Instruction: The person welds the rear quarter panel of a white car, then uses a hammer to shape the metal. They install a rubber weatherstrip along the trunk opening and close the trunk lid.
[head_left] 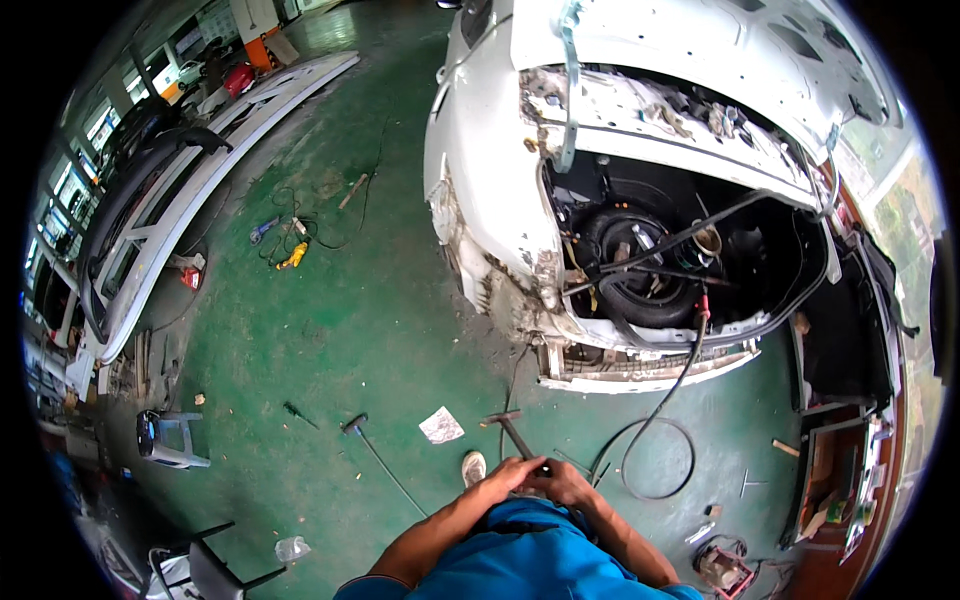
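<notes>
My left hand [514, 474] and my right hand [564, 482] meet in front of my waist. Between them is the lower end of a hammer [516, 437], its dark handle slanting up and to the left. The fingers of both hands are closed about the handle's end, though the exact grip is partly hidden. The hammer's narrow, rusty-brown head points away from me, above the floor. Beyond it stands a white car [490, 170] with its rear open and its rear corner crumpled. A spare tire [640, 265] lies inside the trunk.
A hose [660, 410] hangs from the trunk and coils on the green floor. To the left lie a long-handled mallet [385, 462], a paper sheet [441, 425] and a yellow power tool [292, 257] with cords. A stool [178, 438] stands farther left; a toolbox cart [835, 480] is at right.
</notes>
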